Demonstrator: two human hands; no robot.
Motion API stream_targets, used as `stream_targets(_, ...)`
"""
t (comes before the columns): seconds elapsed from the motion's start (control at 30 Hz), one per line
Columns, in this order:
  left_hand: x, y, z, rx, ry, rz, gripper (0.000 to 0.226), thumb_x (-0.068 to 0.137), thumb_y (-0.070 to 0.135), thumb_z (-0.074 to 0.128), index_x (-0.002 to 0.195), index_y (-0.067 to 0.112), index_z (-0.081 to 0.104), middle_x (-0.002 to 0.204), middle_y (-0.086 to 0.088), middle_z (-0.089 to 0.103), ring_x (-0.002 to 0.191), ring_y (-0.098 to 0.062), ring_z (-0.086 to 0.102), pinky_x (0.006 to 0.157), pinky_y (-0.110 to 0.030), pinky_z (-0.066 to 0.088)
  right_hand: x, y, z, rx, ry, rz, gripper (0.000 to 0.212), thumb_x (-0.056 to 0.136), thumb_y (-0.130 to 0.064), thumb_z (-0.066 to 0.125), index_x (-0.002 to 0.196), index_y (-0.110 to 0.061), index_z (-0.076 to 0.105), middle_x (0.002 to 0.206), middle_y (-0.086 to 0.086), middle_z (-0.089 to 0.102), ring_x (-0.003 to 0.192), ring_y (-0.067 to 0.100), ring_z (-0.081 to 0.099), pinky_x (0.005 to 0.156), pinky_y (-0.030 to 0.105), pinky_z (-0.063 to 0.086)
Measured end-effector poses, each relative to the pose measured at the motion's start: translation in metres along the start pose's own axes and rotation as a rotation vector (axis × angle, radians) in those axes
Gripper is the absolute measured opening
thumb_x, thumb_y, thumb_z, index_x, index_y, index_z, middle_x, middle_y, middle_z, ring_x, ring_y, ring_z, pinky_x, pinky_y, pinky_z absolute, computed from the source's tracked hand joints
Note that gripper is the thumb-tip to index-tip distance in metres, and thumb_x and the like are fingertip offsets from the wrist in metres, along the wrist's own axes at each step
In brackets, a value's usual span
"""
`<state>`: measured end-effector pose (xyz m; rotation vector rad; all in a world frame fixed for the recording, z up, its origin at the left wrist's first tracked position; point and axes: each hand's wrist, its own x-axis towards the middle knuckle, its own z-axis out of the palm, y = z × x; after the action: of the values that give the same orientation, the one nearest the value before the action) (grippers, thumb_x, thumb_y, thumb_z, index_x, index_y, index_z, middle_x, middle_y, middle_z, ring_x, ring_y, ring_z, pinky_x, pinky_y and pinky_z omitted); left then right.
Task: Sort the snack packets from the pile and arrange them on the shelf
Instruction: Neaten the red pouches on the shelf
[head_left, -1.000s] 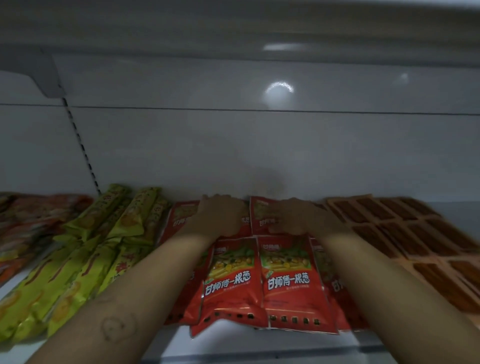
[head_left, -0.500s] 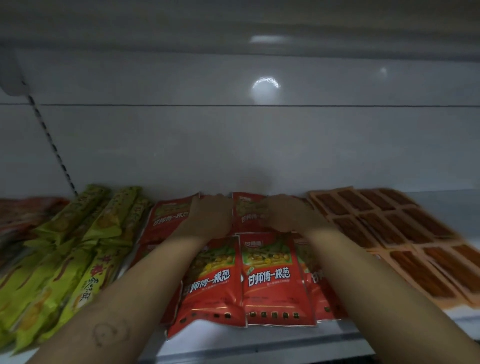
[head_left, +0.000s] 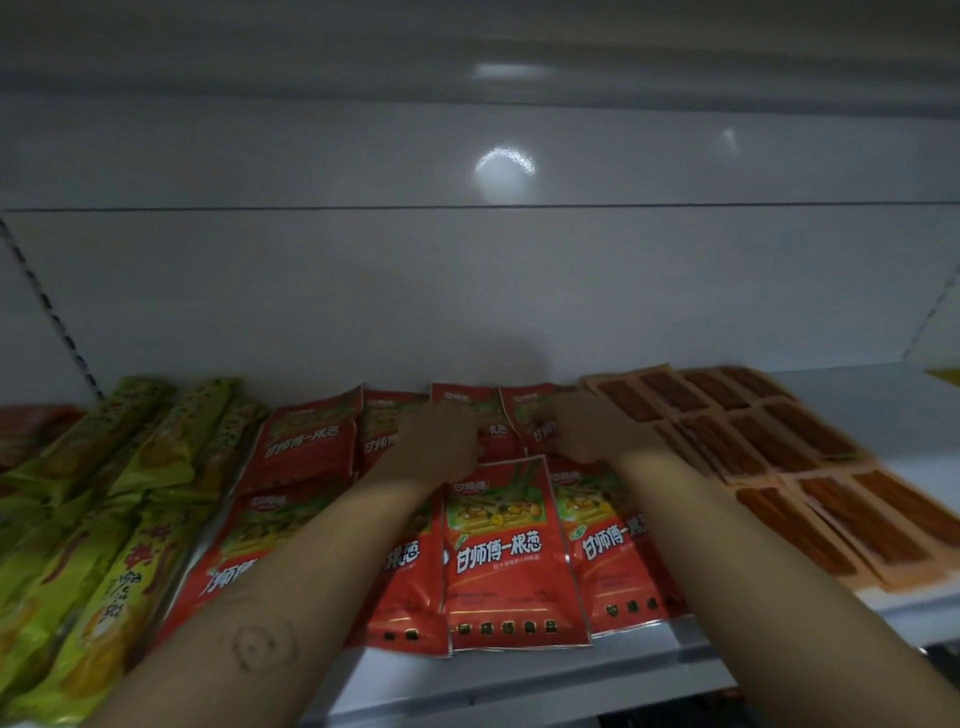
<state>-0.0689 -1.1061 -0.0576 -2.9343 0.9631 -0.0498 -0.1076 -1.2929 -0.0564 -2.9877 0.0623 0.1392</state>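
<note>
Currently left hand (head_left: 441, 441) and right hand (head_left: 584, 428) rest on far red packets (head_left: 306, 441) on shelf (head_left: 519, 680); fingers blurred, grip cannot tell.

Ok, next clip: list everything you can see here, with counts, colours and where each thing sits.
Snack packets: about eight visible, red with white lettering, middle of the shelf in two overlapping rows.
Long packets: several, yellow-green, left of the red ones, overlapping.
Flat packets: many, orange with brown strips, right of the red ones, laid flat in rows.
Blurred packets: count unclear, reddish, far left edge.
Shelf: one, white, under all the packets.
Back panel: one, white, behind the shelf.
Left hand: one, on the back row of red packets; grip unclear.
Right hand: one, on the back row of red packets, beside the left; grip unclear.
</note>
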Motion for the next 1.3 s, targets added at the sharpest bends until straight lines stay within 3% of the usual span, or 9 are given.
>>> stream_targets(0.17, -0.004, 0.001, -0.001, 0.001, 0.028, -0.008, 0.039, 0.098, 0.041, 0.054, 0.135, 0.031, 0.056, 0.133, -0.005, 0.06, 0.12, -0.026, 0.058, 0.096, -0.04, 0.048, 0.004, 0.0, 0.005, -0.001, 0.118, 0.042, 0.017, 0.09, -0.012, 0.06, 0.103, -0.012, 0.071, 0.106, 0.005, 0.07, 0.099, 0.023, 0.067, 0.079, 0.026, 0.05)
stream_targets(0.33, -0.007, 0.0, 0.003, -0.019, 0.037, -0.019, 0.04, 0.097, 0.027, 0.055, 0.136, 0.034, 0.055, 0.132, -0.002, 0.061, 0.119, -0.024, 0.058, 0.097, -0.041, 0.047, 0.003, 0.006, -0.001, 0.054, 0.048, 0.106, 0.028, 0.09, -0.042, 0.063, 0.089, -0.015, 0.066, 0.098, 0.004, 0.071, 0.086, 0.019, 0.066, 0.08, 0.032, 0.054)
stream_targets(0.43, -0.008, 0.001, 0.005, -0.02, 0.027, -0.032, 0.04, 0.095, 0.023, 0.055, 0.134, 0.031, 0.056, 0.131, -0.003, 0.06, 0.119, -0.025, 0.057, 0.098, -0.042, 0.045, 0.002, 0.003, -0.006, 0.079, -0.011, 0.105, 0.042, 0.081, -0.056, 0.068, 0.1, -0.019, 0.071, 0.1, 0.001, 0.071, 0.089, 0.017, 0.067, 0.085, 0.033, 0.054)
stream_targets(0.6, -0.008, 0.003, 0.005, -0.003, 0.025, -0.04, 0.04, 0.094, 0.019, 0.055, 0.133, 0.026, 0.057, 0.131, -0.005, 0.06, 0.118, -0.025, 0.057, 0.096, -0.041, 0.045, 0.005, -0.008, -0.007, 0.012, 0.008, 0.146, 0.038, 0.083, -0.038, 0.071, 0.107, -0.008, 0.067, 0.111, 0.009, 0.069, 0.088, 0.02, 0.063, 0.07, 0.025, 0.045)
stream_targets(0.77, -0.011, 0.005, 0.005, -0.005, 0.044, -0.037, 0.041, 0.094, 0.018, 0.054, 0.134, 0.025, 0.056, 0.13, -0.006, 0.06, 0.119, -0.026, 0.057, 0.098, -0.042, 0.045, 0.006, -0.016, -0.01, -0.009, 0.033, 0.188, 0.038, 0.089, -0.031, 0.064, 0.115, -0.003, 0.063, 0.121, 0.013, 0.064, 0.107, 0.028, 0.063, 0.084, 0.031, 0.05)
stream_targets(0.9, -0.011, 0.003, 0.004, -0.022, 0.045, -0.013, 0.039, 0.095, 0.017, 0.053, 0.132, 0.025, 0.057, 0.124, -0.007, 0.061, 0.114, -0.026, 0.058, 0.095, -0.043, 0.044, 0.009, -0.016, -0.018, -0.051, 0.013, 0.207, 0.029, 0.092, -0.028, 0.06, 0.107, -0.003, 0.062, 0.117, 0.015, 0.064, 0.095, 0.027, 0.062, 0.077, 0.031, 0.048)
stream_targets(1.07, -0.016, 0.001, 0.003, -0.049, -0.016, 0.093, 0.055, 0.097, 0.014, 0.049, 0.148, 0.034, 0.041, 0.144, -0.01, 0.046, 0.137, -0.032, 0.036, 0.11, -0.051, 0.034, 0.007, -0.022, -0.018, 0.054, 0.051, 0.207, 0.029, 0.091, -0.029, 0.061, 0.1, -0.001, 0.061, 0.092, 0.01, 0.058, 0.078, 0.021, 0.054, 0.069, 0.029, 0.043)
stream_targets(1.17, -0.013, 0.0, 0.002, -0.082, 0.025, 0.129, 0.046, 0.099, 0.023, 0.049, 0.143, 0.036, 0.047, 0.139, -0.008, 0.051, 0.133, -0.031, 0.041, 0.106, -0.047, 0.04, 0.004, -0.025, -0.013, 0.072, 0.082, 0.164, 0.032, 0.096, -0.031, 0.055, 0.098, -0.001, 0.066, 0.094, 0.011, 0.064, 0.074, 0.02, 0.056, 0.068, 0.028, 0.043)
stream_targets(1.3, -0.012, -0.001, 0.0, -0.127, 0.102, 0.152, 0.038, 0.098, 0.024, 0.05, 0.135, 0.032, 0.056, 0.125, -0.004, 0.063, 0.118, -0.026, 0.058, 0.093, -0.04, 0.05, -0.005, -0.015, -0.022, 0.032, 0.172, 0.098, 0.026, 0.093, -0.019, 0.057, 0.116, -0.012, 0.069, 0.124, 0.01, 0.064, 0.109, 0.027, 0.061, 0.09, 0.035, 0.05)
